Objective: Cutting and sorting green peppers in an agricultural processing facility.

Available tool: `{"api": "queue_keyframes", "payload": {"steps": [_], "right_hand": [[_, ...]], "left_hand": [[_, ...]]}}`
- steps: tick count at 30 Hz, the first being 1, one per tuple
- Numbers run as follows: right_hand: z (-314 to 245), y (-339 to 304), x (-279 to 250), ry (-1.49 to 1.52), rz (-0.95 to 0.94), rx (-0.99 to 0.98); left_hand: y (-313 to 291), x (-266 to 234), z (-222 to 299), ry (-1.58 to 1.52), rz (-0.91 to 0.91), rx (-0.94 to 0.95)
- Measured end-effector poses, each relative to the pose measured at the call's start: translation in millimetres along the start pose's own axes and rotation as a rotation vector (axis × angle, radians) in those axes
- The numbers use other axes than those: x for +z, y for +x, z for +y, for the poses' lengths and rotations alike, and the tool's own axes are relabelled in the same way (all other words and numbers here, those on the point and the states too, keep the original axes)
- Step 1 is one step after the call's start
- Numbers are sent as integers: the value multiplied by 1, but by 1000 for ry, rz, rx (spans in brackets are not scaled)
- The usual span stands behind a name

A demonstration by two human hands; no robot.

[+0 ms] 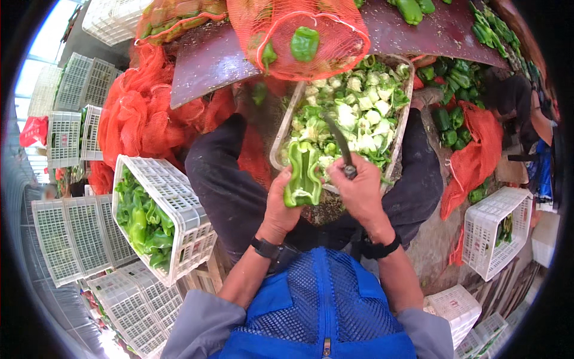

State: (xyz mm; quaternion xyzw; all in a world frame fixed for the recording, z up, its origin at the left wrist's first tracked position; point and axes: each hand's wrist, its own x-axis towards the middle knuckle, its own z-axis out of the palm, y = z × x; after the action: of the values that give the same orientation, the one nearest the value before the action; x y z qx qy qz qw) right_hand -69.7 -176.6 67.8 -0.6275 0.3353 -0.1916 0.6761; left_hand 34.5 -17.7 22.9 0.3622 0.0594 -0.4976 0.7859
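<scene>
My left hand (pixel 278 206) is closed around the lower left side of a green bell pepper (pixel 302 170). The pepper is cut open and hollow, its inner wall turned upward. In my right hand (pixel 361 188) is a knife (pixel 339 137) with a dark, curved blade pointing up and away from me. The fingers of that hand wrap its handle, just right of the pepper. Beneath and beyond both hands, between my legs, lies a pale tray (pixel 283 127) heaped with cut pepper cores (pixel 372 116) and green scraps.
An orange mesh bag (pixel 263 21) holding peppers rests on a purple board (pixel 206 66) ahead. Orange netting (pixel 140 113) is piled at left, near a white crate (pixel 173 185) of green peppers. Whole peppers (pixel 460 78) and another white crate (pixel 475 230) are at right, beside another person's arm (pixel 541 127).
</scene>
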Motion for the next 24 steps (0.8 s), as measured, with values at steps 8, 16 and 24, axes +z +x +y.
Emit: {"api": "queue_keyframes", "payload": {"steps": [8, 16, 24], "right_hand": [[17, -33, 36, -426, -48, 28], [25, -42, 39, 34, -72, 300], [88, 28, -40, -282, 168, -15]], "left_hand": [[-9, 12, -22, 658, 130, 406], [-14, 7, -16, 426, 301, 375], [-105, -37, 117, 1085, 607, 886]]}}
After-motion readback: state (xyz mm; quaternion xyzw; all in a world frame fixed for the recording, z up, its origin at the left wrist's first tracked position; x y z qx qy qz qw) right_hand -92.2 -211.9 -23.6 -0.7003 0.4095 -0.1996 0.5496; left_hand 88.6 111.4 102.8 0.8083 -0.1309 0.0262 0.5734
